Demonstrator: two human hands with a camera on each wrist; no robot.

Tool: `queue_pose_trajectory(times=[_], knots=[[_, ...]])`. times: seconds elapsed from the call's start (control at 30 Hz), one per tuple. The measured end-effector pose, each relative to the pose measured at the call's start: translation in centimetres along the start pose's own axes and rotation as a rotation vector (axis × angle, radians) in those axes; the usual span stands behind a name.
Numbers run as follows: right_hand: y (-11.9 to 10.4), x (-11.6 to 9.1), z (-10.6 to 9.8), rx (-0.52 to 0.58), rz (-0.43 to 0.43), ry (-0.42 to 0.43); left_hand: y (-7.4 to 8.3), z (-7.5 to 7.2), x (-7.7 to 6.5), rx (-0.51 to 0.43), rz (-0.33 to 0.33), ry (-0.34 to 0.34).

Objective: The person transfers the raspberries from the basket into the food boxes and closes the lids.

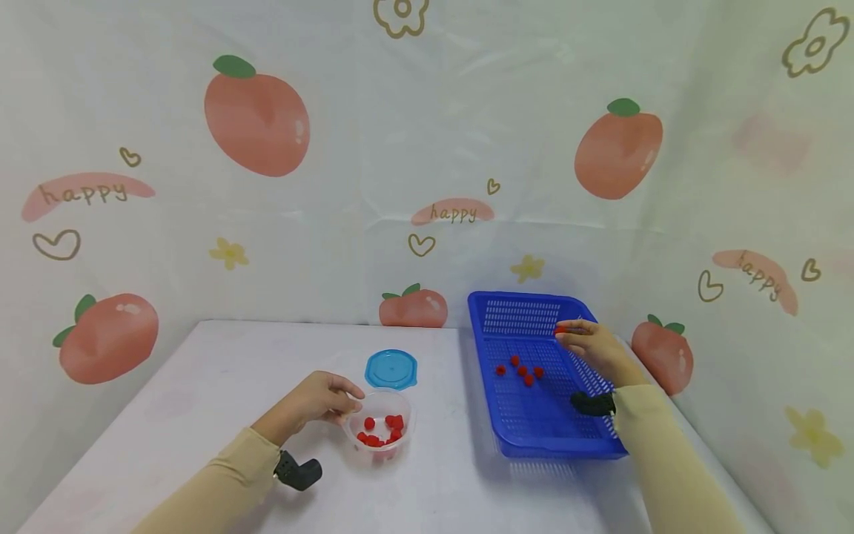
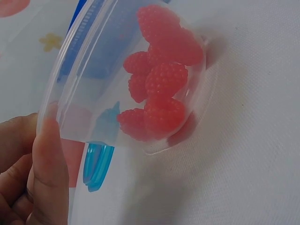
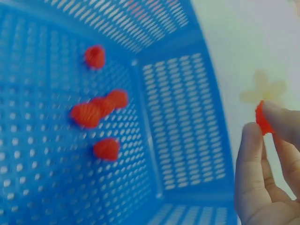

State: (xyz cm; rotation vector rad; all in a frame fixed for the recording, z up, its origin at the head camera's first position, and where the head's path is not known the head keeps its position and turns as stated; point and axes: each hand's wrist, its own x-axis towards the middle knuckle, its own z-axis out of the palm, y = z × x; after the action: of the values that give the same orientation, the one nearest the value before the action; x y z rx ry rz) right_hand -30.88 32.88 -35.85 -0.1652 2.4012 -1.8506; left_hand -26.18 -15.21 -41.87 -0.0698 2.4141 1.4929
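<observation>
My left hand (image 1: 325, 395) pinches the rim of a clear plastic bowl (image 1: 408, 415) on the table, thumb and finger on either side of its wall. Several red raspberries (image 2: 166, 79) lie in the bottom of this bowl. Over the far right part of a blue plastic basket (image 1: 494, 415), my right hand (image 1: 596, 350) holds one raspberry (image 3: 262, 117) between thumb and fingertips. Several more raspberries (image 3: 107, 149) are scattered on the basket's floor, left of the right hand.
A round blue lid (image 1: 391, 368) lies on the white table (image 1: 440, 475) just behind the bowl. Behind the table hangs a white cloth (image 1: 347, 133) printed with fruit and flowers. Each wrist carries a black camera mount (image 1: 298, 472).
</observation>
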Motion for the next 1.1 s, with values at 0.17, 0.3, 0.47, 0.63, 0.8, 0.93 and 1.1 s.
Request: queue_pose_trajectory(times=[0.17, 0.3, 0.47, 0.63, 0.8, 0.93, 1.1], knots=[[-1.4, -0.4, 0.5, 0.091, -0.041, 0.023, 0.0, 0.0, 0.0, 0.004, -0.003, 0.005], [-2.8, -1.0, 1.2, 0.187, -0.070, 0.033, 0.1, 0.0, 0.0, 0.006, -0.005, 0.010], [-4.4, -2.0, 2.1, 0.327, -0.136, 0.033, 0.2, 0.0, -0.1, 0.006, -0.001, 0.007], [-5.3, -3.1, 3.1, 0.346, -0.211, 0.029, 0.2, -0.1, -0.1, 0.002, 0.001, 0.001], [-6.0, -3.9, 4.8, 0.296, -0.275, 0.013, 0.2, -0.1, -0.1, 0.003, 0.000, 0.000], [-6.6, -4.4, 6.5, 0.275, -0.285, -0.002, 0.2, 0.0, -0.2, 0.006, -0.007, 0.003], [-7.2, -5.1, 9.0, 0.245, -0.260, -0.017, 0.1, 0.0, -0.1, 0.004, -0.007, 0.007]])
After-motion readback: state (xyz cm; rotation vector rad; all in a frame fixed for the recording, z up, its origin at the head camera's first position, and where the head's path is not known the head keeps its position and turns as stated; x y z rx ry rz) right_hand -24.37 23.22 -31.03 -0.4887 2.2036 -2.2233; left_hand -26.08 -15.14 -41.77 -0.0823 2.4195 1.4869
